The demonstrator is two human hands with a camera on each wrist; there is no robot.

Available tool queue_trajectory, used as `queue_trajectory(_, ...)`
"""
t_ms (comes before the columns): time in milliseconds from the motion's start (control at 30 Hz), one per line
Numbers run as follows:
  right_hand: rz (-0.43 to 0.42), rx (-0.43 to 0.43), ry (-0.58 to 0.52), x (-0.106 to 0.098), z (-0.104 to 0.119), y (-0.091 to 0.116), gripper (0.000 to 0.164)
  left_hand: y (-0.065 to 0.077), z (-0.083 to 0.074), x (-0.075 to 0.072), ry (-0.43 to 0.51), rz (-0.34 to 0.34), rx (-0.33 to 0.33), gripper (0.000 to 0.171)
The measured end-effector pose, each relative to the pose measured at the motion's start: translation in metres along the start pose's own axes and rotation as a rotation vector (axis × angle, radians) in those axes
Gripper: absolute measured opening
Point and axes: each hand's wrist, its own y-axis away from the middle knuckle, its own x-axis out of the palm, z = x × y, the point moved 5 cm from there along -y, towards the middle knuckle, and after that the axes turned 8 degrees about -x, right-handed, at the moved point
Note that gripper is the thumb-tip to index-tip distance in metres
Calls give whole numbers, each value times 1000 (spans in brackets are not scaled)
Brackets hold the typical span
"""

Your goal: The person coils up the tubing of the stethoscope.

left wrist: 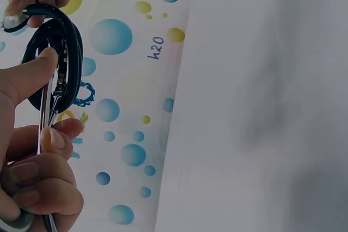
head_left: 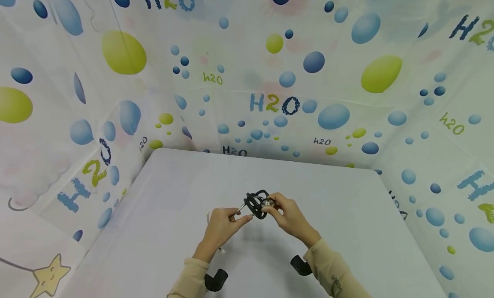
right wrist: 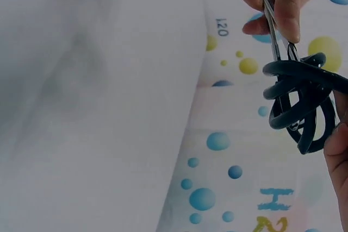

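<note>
A stethoscope with its black tubing (head_left: 251, 202) coiled in loops is held up over the white table between both hands. My left hand (head_left: 221, 225) grips its metal ear tubes (left wrist: 44, 118), with the thumb lying along them at the coil in the left wrist view. The right hand (head_left: 287, 214) pinches the round silver chest piece (head_left: 268, 202) between thumb and fingers on the coil's right side. In the right wrist view the black loops (right wrist: 288, 69) wrap around the metal tubes (right wrist: 270, 23), and the chest piece is out of sight.
The white table (head_left: 328, 203) spreads beneath both hands. Behind and beside it hangs a white curtain (head_left: 231, 45) printed with blue and green drops and H2O lettering. A black curved piece (head_left: 216, 281) sits by the left sleeve, another (head_left: 301, 266) by the right.
</note>
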Motion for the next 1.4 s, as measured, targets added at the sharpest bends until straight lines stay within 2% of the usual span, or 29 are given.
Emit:
queue_trajectory(133, -16, -120, 186, 1, 5, -3, 19, -2, -1, 0, -1, 6, 21, 30)
queue_trajectory(233, -35, -135, 256, 3, 2, -6, 23, -3, 0, -1, -6, -4, 21, 29)
queue_trajectory(333, -43, -74, 224, 6, -5, -8, 18, -3, 2, -2, -39, -9, 32, 31)
queue_trajectory(533, -80, 60, 120, 11, -12, -8, 17, -2, 6, 0, -91, -32, 47, 35)
queue_trajectory(700, -124, 73, 144, 14, -10, -5, 18, -1, 8, -1, -86, -55, 62, 35)
queue_trajectory(900, -195, 95, 99, 14, -12, -2, 16, 2, 11, 0, -66, -23, 40, 34)
queue_trajectory(1033, -233, 125, 94, 14, -11, -1, 16, 3, 9, 1, -87, -24, 36, 35)
queue_trajectory(1200, -260, 139, 126, 14, -12, 0, 20, 3, 5, 1, -120, -57, 58, 36)
queue_trajectory(1300, -247, 175, 125, 15, -17, 2, 19, 4, 5, 1, -145, -84, 87, 34)
queue_trajectory(1400, -192, 273, 69, 16, -22, 3, 15, 5, 4, 0, -184, -116, 121, 36)
